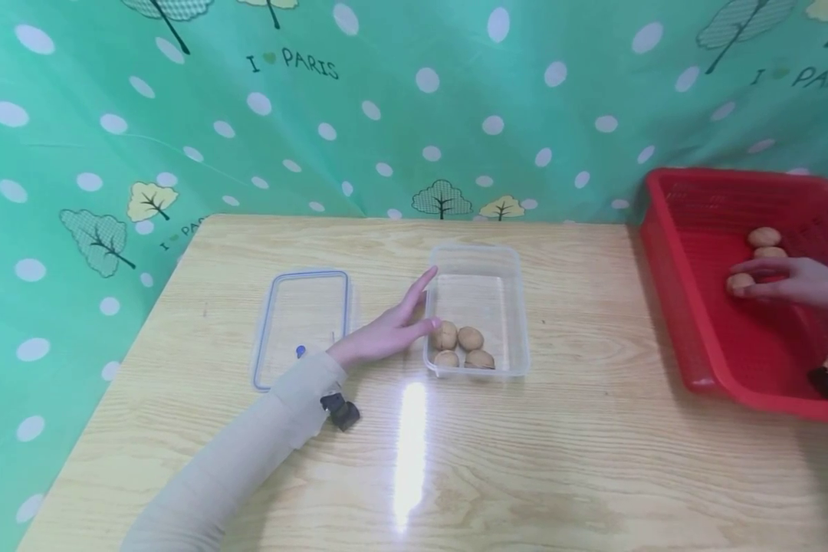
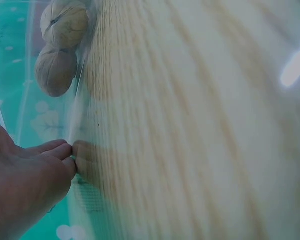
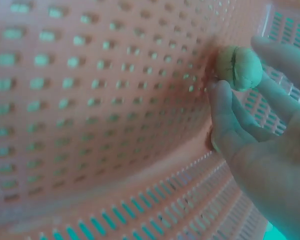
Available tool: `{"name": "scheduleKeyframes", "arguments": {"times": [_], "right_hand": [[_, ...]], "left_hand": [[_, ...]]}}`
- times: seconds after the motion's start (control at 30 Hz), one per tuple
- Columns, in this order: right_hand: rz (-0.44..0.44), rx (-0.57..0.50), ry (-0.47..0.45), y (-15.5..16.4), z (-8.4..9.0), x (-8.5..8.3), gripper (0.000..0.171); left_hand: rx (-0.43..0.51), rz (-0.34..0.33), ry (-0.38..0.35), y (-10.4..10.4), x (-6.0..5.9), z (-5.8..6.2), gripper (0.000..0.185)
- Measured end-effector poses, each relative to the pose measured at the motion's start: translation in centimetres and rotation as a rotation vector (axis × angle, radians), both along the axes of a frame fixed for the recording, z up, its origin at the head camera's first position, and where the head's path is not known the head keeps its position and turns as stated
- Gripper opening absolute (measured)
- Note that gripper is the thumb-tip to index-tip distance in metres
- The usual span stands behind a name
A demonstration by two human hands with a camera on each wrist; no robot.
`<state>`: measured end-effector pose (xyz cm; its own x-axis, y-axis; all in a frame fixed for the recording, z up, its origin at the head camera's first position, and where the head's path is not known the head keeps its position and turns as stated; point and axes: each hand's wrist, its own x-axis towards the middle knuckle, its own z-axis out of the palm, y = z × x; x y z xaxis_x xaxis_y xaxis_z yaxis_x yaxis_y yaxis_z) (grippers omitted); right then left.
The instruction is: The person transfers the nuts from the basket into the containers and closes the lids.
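Note:
My left hand (image 1: 389, 333) rests against the left side of a clear plastic container (image 1: 522, 322), fingers straight and thumb at its rim. Several walnuts (image 1: 471, 338) lie in the container's near end; the left wrist view shows two walnuts (image 2: 65, 25) through its wall, with the fingertips (image 2: 65, 150) low beside it. Inside a red plastic basket (image 1: 697, 337) at the right, my right hand (image 1: 793, 284) holds a walnut (image 3: 240, 69) between thumb and fingers. Two more walnuts (image 1: 763, 237) lie just beyond that hand in the basket.
A clear lid (image 1: 310, 307) with a blue seal lies on the wooden table (image 1: 559, 475), left of the container and partly behind the left wrist. A green patterned cloth (image 1: 386, 100) hangs along the table's back edge. The basket has high slotted walls.

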<state>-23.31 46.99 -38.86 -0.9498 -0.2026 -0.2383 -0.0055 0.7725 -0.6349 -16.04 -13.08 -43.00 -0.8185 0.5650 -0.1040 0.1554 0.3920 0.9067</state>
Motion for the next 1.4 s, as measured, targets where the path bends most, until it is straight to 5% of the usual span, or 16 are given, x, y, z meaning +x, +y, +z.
{"name": "scheduleKeyframes", "arguments": {"times": [0.47,0.63,0.83,1.4], "right_hand": [[-0.038,0.159,0.038,-1.7,0.9,0.0,0.055],[-0.064,0.103,0.073,-2.3,1.4,0.2,0.019],[-0.070,0.048,0.103,-3.4,2.0,0.6,0.027],[-0.108,-0.166,0.181,-5.0,5.2,1.2,0.039]], "left_hand": [[-0.001,-0.011,0.001,0.1,0.0,-0.1,0.078],[0.002,-0.019,-0.022,0.4,0.8,1.8,0.078],[0.017,-0.016,-0.031,0.5,1.6,3.3,0.077],[0.020,-0.008,-0.024,0.4,1.5,3.4,0.076]]}}
